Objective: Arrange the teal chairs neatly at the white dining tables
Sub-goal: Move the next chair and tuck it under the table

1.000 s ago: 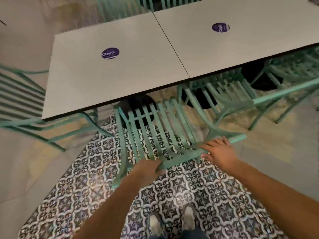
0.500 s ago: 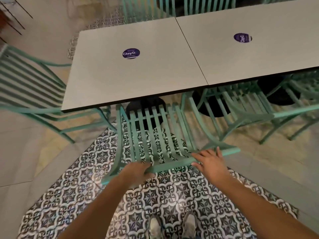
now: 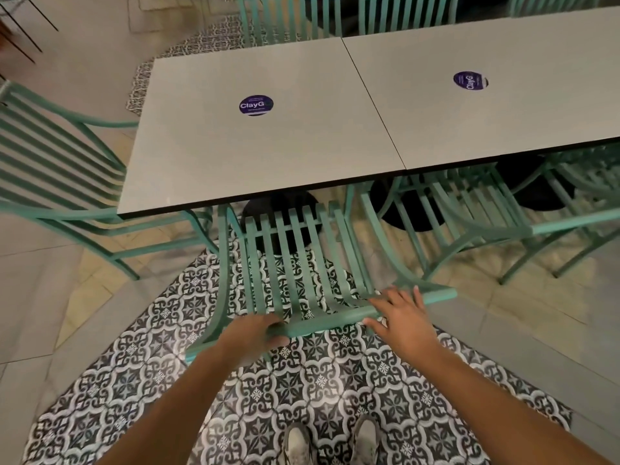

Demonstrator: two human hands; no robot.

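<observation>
White laminate tables [image 3: 268, 152] stood pushed edge to edge beyond both hands, each bearing a round purple sticker [image 3: 256, 105]. Patterned black-and-white floor tiles [image 3: 302, 391] spread beneath the forearms. Directly ahead of the hands, the teal slatted chair [image 3: 295, 263] sat with its seat partly tucked under the nearer table's edge. Another teal chair [image 3: 469, 216] stood just beyond the right hand, a third [image 3: 60, 169] well off past the left. The left hand [image 3: 250, 333] curled around the chair's top rail, gripping it; the right hand [image 3: 401, 318] lay on the same rail with fingers straight.
</observation>
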